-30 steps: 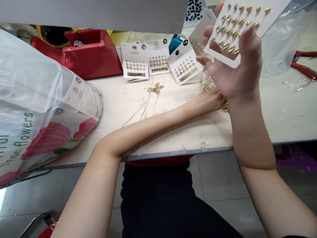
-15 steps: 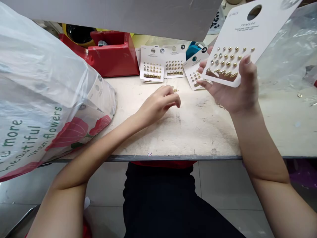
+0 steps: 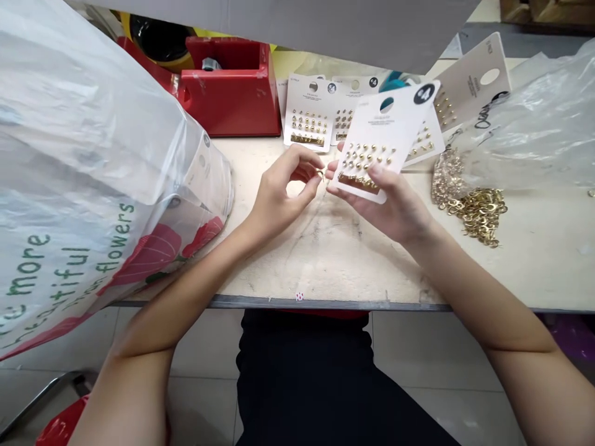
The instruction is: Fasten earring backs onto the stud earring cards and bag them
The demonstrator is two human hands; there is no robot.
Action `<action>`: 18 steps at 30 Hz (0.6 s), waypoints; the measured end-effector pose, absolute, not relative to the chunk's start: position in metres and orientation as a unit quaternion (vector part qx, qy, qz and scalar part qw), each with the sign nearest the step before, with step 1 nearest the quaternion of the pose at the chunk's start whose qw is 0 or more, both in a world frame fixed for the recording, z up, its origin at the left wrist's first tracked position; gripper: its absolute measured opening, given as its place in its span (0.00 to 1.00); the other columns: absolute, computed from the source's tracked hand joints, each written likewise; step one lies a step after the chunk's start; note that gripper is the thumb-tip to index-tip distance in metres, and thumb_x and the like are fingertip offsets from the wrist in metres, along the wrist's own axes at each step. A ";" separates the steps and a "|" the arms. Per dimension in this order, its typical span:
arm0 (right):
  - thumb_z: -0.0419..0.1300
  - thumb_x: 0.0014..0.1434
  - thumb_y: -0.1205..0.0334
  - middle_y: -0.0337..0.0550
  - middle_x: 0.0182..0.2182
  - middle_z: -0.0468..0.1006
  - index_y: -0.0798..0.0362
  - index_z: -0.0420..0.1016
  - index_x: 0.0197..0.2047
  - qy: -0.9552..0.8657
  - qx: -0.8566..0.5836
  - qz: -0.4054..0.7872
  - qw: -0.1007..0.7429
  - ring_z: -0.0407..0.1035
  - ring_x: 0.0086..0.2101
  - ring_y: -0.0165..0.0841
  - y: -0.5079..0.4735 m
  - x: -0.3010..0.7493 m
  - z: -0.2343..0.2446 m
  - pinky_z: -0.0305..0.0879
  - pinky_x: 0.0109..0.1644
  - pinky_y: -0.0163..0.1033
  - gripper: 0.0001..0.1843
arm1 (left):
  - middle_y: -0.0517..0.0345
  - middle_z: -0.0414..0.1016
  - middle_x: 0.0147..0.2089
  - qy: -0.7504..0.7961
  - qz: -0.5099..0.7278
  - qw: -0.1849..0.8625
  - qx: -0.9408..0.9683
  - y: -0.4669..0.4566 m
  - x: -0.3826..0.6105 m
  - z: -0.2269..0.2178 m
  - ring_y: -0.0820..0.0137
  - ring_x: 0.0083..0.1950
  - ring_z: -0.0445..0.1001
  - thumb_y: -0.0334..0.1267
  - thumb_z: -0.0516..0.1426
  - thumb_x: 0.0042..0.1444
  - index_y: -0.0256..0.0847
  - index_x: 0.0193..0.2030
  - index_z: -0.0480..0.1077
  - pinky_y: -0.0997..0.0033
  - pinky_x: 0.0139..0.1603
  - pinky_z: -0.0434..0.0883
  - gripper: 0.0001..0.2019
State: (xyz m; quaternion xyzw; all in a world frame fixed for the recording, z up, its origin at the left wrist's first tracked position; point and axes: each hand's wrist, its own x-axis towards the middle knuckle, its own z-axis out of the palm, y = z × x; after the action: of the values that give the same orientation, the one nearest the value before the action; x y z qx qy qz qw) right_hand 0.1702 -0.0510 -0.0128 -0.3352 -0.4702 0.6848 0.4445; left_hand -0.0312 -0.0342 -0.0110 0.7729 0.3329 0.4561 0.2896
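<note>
The left fingers [image 3: 304, 166] pinched a tiny gold bit [image 3: 320, 174]. The right fingers [image 3: 382, 178] held a white card of gold earrings [image 3: 372, 133] over the desk [image 3: 334, 260]. Gold rings [image 3: 474, 214] lay in a heap to the right.

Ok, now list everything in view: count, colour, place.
Held earring card: one, white, in right hand.
Small gold piece: one, gold, pinched in left hand.
Other earring cards: four, white and beige, along table's back.
Ring heap: one, gold, right of hands.
Plastic bag: one, clear with red flowers, at left.
Plastic sheet: one, clear, back right.
Box: one, red, back left.
Table: one, pale, under everything.
Trousers: one pair, black, below table edge.
Left hand: one, at centre.
Right hand: one, beside it.
</note>
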 end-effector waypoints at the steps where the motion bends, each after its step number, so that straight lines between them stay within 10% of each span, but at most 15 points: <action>1: 0.68 0.54 0.45 0.49 0.59 0.71 0.49 0.69 0.57 -0.473 -0.326 0.690 0.440 0.66 0.60 0.44 -0.053 0.168 -0.016 0.63 0.67 0.56 0.31 | 0.56 0.75 0.41 0.339 0.461 0.305 0.762 -0.037 -0.031 -0.011 0.75 0.40 0.75 0.30 0.57 0.61 0.39 0.43 0.69 0.73 0.41 0.76 0.05; 9: 0.70 0.54 0.49 0.46 0.68 0.59 0.37 0.46 0.72 -0.556 -0.270 0.656 0.434 0.55 0.67 0.46 -0.072 0.170 -0.034 0.61 0.68 0.60 0.51 | 0.57 0.78 0.41 0.322 0.472 0.253 0.781 -0.062 -0.020 -0.010 0.76 0.39 0.78 0.29 0.59 0.61 0.38 0.44 0.70 0.74 0.41 0.78 0.05; 18: 0.72 0.54 0.62 0.36 0.69 0.56 0.30 0.46 0.73 -0.517 -0.297 0.701 0.391 0.51 0.69 0.42 -0.093 0.171 -0.024 0.47 0.74 0.57 0.53 | 0.57 0.75 0.39 0.366 0.475 0.287 0.747 -0.066 -0.021 -0.013 0.74 0.40 0.77 0.30 0.59 0.62 0.39 0.41 0.68 0.70 0.41 0.81 0.04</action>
State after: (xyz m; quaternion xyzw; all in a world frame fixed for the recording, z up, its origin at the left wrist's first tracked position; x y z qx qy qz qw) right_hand 0.1711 -0.0929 -0.0244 -0.2969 -0.5174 0.7009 0.3909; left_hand -0.0212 -0.0662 -0.0133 0.7468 0.3663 0.4753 0.2867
